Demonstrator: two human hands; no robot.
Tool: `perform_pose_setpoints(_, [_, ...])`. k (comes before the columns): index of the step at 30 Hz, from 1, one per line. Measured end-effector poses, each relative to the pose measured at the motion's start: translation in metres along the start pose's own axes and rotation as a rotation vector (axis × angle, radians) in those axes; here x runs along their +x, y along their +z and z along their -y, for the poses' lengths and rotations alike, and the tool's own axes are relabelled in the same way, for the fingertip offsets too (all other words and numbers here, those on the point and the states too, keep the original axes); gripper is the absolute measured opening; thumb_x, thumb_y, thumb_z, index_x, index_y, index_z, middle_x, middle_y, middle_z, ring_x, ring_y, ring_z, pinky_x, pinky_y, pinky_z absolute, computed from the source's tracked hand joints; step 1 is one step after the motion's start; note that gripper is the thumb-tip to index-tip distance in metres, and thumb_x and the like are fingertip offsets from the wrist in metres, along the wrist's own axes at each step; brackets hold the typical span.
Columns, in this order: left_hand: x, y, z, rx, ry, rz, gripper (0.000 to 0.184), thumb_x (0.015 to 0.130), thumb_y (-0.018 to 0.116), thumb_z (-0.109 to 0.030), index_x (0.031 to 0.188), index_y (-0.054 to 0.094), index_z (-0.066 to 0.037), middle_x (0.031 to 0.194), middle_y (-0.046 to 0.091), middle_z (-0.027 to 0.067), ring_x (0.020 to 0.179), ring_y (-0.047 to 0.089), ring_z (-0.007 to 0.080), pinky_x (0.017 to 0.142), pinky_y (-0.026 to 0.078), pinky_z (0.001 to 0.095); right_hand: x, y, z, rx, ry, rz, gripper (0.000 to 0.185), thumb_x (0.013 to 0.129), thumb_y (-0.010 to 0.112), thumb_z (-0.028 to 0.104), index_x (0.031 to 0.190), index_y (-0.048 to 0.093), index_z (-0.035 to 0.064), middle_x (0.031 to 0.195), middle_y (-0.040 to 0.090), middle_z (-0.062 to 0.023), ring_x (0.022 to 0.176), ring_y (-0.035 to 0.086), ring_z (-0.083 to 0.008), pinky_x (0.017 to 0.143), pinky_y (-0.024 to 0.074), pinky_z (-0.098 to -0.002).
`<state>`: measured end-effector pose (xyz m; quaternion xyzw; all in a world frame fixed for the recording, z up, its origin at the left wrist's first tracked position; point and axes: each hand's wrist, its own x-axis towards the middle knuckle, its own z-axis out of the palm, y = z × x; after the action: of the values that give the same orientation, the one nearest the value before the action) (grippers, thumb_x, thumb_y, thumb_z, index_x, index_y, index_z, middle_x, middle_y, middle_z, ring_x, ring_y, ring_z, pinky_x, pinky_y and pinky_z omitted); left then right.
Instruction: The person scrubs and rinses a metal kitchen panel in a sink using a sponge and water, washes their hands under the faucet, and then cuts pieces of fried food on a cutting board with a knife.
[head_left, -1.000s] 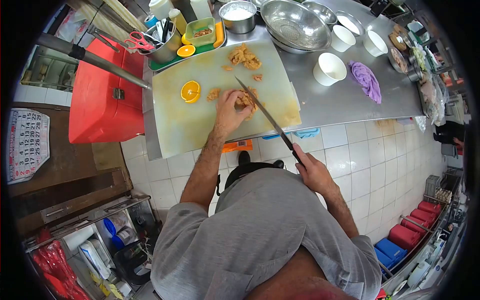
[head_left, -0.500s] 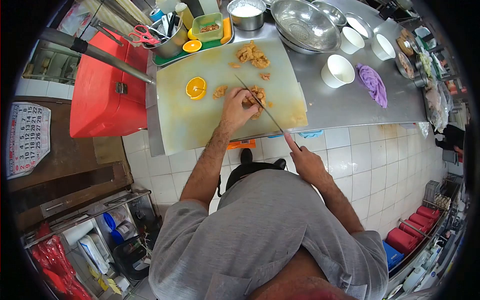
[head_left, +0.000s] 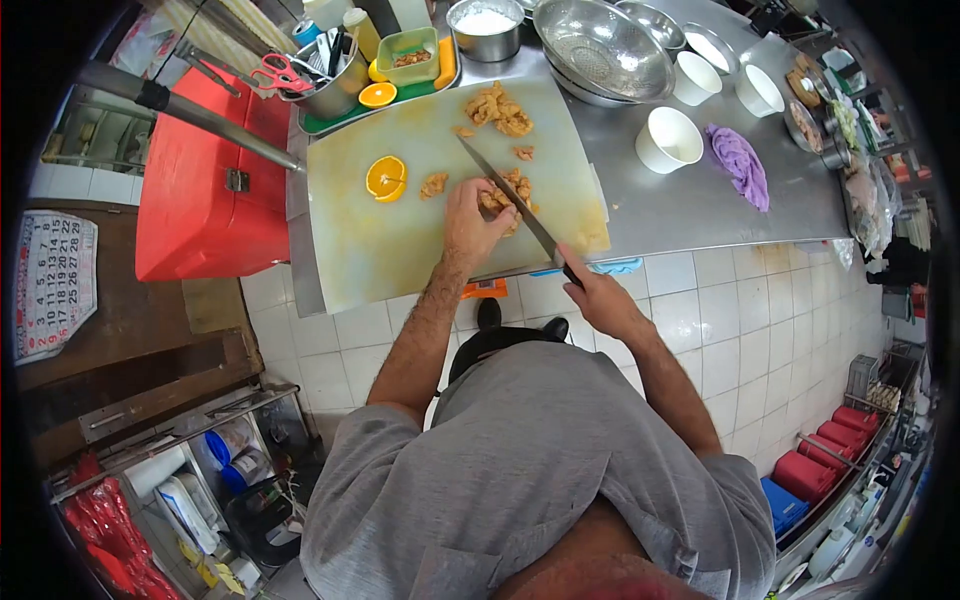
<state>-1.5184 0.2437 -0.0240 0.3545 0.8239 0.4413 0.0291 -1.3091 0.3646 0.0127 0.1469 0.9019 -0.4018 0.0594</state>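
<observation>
My left hand (head_left: 474,220) presses its fingertips around a piece of fried food (head_left: 512,190) on the pale cutting board (head_left: 370,245). In my right hand (head_left: 598,290) is the black handle of a long knife (head_left: 530,219). Its blade lies slanted across the fried piece, beside my left fingertips, with the tip pointing up and left. More fried pieces (head_left: 498,108) sit near the board's far edge, and a smaller one (head_left: 433,185) rests left of the blade. A cut orange half (head_left: 386,178) lies at the board's left.
Behind the board are a green container (head_left: 411,58), a pot of white powder (head_left: 485,32) and a metal colander (head_left: 604,50). White tubs (head_left: 669,140) and a purple cloth (head_left: 737,167) stand to the right. A red box (head_left: 215,185) is at the left.
The knife has moved up and left, its blade further across the fried piece, and my right hand has come closer to the board. My left hand still holds the piece.
</observation>
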Motion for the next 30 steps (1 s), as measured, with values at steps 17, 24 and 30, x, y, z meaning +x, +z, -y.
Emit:
perform_pose_setpoints(17, [-0.014, 0.006, 0.018, -0.070, 0.063, -0.098, 0.031, 0.070, 0.067, -0.004, 0.098, 0.053, -0.003, 0.108, 0.049, 0.0149, 0.102, 0.051, 0.0294, 0.088, 0.044, 0.0365, -0.057, -0.010, 0.035, -0.443, 0.157, 0.108, 0.064, 0.091, 0.048, 0.021, 0.144, 0.012, 0.0277, 0.080, 0.059, -0.0143, 0.064, 0.061, -0.0273, 0.058, 0.0522, -0.0403])
perform_pose_setpoints(24, [-0.009, 0.004, 0.024, -0.069, 0.066, -0.045, 0.032, 0.068, 0.068, -0.005, 0.096, 0.053, -0.002, 0.105, 0.050, 0.0128, 0.096, 0.055, 0.0271, 0.084, 0.046, 0.0353, -0.034, -0.003, 0.037, -0.444, 0.179, 0.147, 0.065, 0.091, 0.046, 0.017, 0.144, 0.011, 0.0296, 0.078, 0.058, -0.0149, 0.062, 0.061, -0.0277, 0.058, 0.0518, -0.0406])
perform_pose_setpoints(30, [-0.006, 0.006, 0.024, -0.078, 0.019, -0.057, 0.033, 0.064, 0.071, -0.009, 0.091, 0.053, -0.005, 0.101, 0.053, 0.0118, 0.097, 0.053, 0.0314, 0.083, 0.043, 0.0425, 0.000, 0.004, 0.036, -0.408, 0.174, 0.155, 0.066, 0.090, 0.045, 0.013, 0.144, 0.010, 0.0295, 0.075, 0.059, -0.0171, 0.063, 0.060, -0.0315, 0.059, 0.0507, -0.0424])
